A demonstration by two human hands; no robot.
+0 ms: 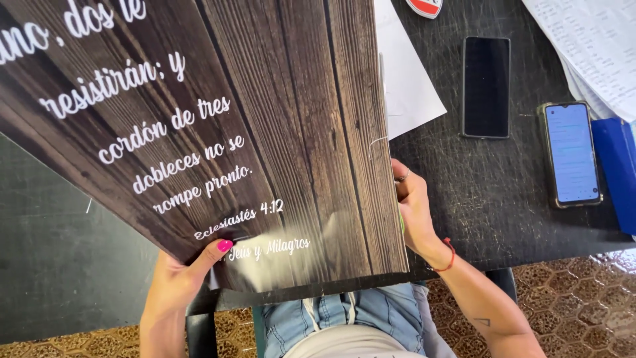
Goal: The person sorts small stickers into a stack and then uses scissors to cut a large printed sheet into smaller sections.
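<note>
Dark, scratched table top (pixel 503 199) fills most of the view, and below its near edge a floor of brown patterned tiles (pixel 583 305) shows, with the person's blue jeans (pixel 344 318) nearest to the camera. Just above the jeans, a large glossy printed sheet (pixel 199 132) with a dark wood-plank pattern and white script lettering is held tilted over the table. The left hand (pixel 179 278) grasps the lower edge of the sheet, with the thumb, its nail painted pink, pressed on the front and the fingers hidden behind. The right hand (pixel 414 205) clasps the right edge of the sheet; it has a ring on one finger and a red cord on the wrist. Right of the sheet and farther away, a phone with a lit screen (pixel 571 154) lies on the table, touching a blue folder (pixel 616 172). Between it and the sheet lies a black phone with a dark screen (pixel 485 86). White paper (pixel 407 86) comes out from behind the sheet, and more written papers (pixel 596 46) lie at the far right corner.
</note>
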